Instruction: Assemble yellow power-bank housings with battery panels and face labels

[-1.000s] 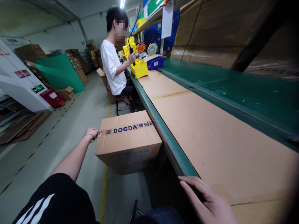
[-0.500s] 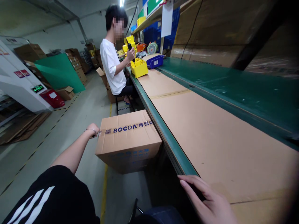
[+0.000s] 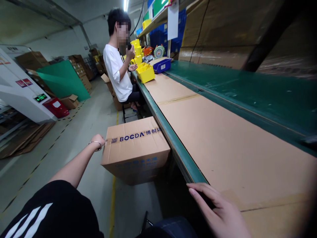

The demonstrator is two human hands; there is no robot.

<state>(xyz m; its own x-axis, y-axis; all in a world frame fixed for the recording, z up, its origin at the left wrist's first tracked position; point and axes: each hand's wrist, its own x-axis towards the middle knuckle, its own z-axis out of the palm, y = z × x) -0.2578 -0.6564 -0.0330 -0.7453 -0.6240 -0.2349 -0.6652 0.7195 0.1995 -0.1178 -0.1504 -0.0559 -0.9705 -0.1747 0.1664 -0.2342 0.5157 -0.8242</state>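
Observation:
A sealed cardboard box [image 3: 135, 148] printed "BOCDA" stands on the floor beside the long workbench. My left hand [image 3: 98, 140], a bracelet on its wrist, grips the box's far left top edge; its fingers are hidden behind the corner. My right hand [image 3: 219, 211] rests flat, fingers apart, on the green front edge of the bench [image 3: 173, 138] and on the brown cardboard sheet [image 3: 223, 145] that covers the benchtop. It holds nothing.
A person in a white shirt [image 3: 119, 71] sits further along the bench by yellow bins [image 3: 145, 72] and a blue bin [image 3: 161, 65]. A green conveyor belt [image 3: 247, 89] runs along the bench's back. Boxes, a green panel and a white machine [image 3: 22, 89] stand at left.
The seated person raised a dark tool from the yellow bin toward the face. My hands and the box barely shifted; the view drifted slightly.

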